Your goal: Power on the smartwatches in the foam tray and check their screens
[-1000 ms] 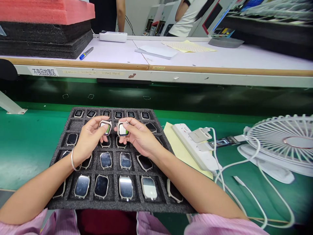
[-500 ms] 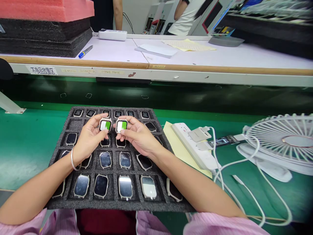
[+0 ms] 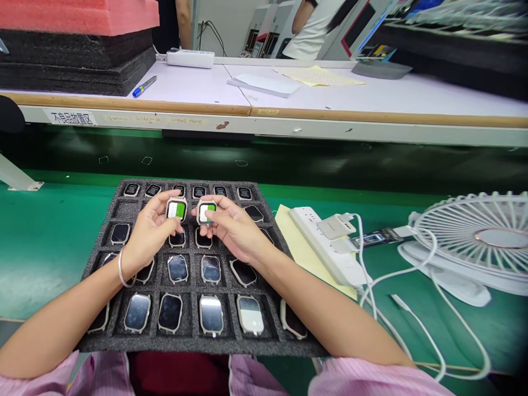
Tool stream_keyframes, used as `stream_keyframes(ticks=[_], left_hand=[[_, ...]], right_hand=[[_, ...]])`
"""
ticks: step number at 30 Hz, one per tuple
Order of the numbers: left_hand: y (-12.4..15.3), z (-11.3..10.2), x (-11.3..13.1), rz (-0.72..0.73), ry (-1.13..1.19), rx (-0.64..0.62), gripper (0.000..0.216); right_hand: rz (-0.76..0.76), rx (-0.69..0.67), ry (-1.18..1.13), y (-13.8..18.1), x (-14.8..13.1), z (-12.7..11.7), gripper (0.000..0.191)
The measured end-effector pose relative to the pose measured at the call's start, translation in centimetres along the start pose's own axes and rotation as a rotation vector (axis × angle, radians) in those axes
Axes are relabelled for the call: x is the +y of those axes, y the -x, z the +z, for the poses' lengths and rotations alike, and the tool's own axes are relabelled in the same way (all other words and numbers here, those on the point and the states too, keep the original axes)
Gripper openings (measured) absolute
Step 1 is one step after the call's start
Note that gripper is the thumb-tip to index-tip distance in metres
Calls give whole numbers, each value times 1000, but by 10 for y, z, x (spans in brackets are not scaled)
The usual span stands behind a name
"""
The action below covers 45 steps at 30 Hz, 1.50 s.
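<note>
My left hand (image 3: 154,225) grips a smartwatch body (image 3: 176,210) by its edges, its lit screen part white, part green. A second smartwatch body (image 3: 205,211) with a similar lit screen is held in my right hand (image 3: 233,225), the thumb lying over its screen. Both hands are above a dark foam tray (image 3: 193,349) divided into compartments. Several strapless watches sit in it, such as a dark-screened watch (image 3: 170,313) near the front and a watch (image 3: 245,193) showing lines of text in the back row. My forearms hide some compartments.
Right of the tray are a white power strip (image 3: 325,247), a charging cable (image 3: 416,313) and a white fan (image 3: 490,236) on the green table (image 3: 49,247). A shelf above carries a blue pen (image 3: 144,87), papers (image 3: 264,84) and stacked foam (image 3: 74,60). People stand behind it.
My right thumb has moved up across the right watch's screen, and that watch has shifted slightly right. The left thumb has slid lower, off the left screen. A person behind has moved left.
</note>
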<state>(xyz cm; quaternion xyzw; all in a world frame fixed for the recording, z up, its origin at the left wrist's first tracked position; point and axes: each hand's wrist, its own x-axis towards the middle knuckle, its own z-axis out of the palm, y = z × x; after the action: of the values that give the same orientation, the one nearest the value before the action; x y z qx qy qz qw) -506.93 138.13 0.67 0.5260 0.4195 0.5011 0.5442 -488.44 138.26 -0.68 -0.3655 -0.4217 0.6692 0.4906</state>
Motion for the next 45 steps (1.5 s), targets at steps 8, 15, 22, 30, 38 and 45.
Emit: stream_keyframes(ticks=[8, 15, 22, 30, 38, 45], left_hand=[[1, 1, 1, -7, -4, 39, 33], [1, 1, 0, -5, 12, 15, 45], [2, 0, -1, 0, 51, -36, 58], [2, -1, -1, -57, 113, -67, 54], [3, 1, 1, -70, 62, -29, 34], [3, 0, -2, -69, 121, -54, 51]], right_hand=[[7, 21, 28, -2, 3, -1, 39], [-9, 11, 35, 0, 3, -2, 41], [-27, 9, 42, -1, 4, -2, 47], [-18, 38, 39, -1, 1, -1, 45], [-13, 34, 58, -2, 3, -2, 41], [-26, 18, 50, -2, 3, -3, 46]])
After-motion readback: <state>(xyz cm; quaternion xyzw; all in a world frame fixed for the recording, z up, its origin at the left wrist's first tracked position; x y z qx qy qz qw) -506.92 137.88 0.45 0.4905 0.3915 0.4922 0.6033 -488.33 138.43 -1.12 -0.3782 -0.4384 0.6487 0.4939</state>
